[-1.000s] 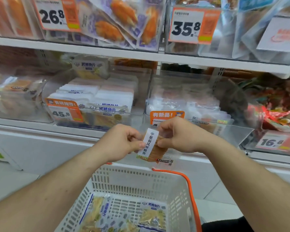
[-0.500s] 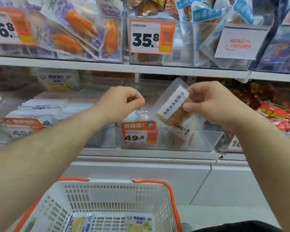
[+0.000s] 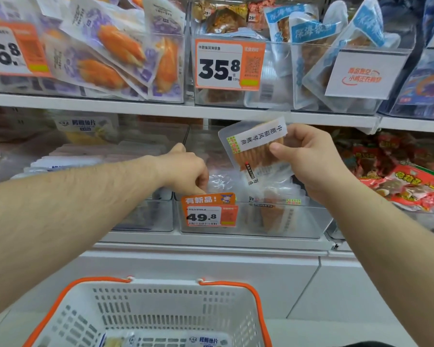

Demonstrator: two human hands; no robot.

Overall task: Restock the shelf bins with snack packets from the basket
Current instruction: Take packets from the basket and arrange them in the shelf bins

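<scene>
Nearest the viewer, a white basket [image 3: 161, 311] with orange handles holds a few packets. Beyond it, the left hand [image 3: 186, 169] reaches into a clear bin [image 3: 251, 221] (the one tagged 49.8), fingers curled down among the packets there; whether they grip anything cannot be told. The right hand [image 3: 308, 156] pinches a clear snack packet [image 3: 253, 146], tilted, above that bin. Farther up, more bins sit on the upper shelf [image 3: 161, 110].

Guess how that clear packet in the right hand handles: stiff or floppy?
Probably semi-stiff: the packet stands out flat from the right hand, held at one edge without drooping. Likely light, since a thumb-and-finger pinch carries it. The glossy film may be slippery.
</scene>
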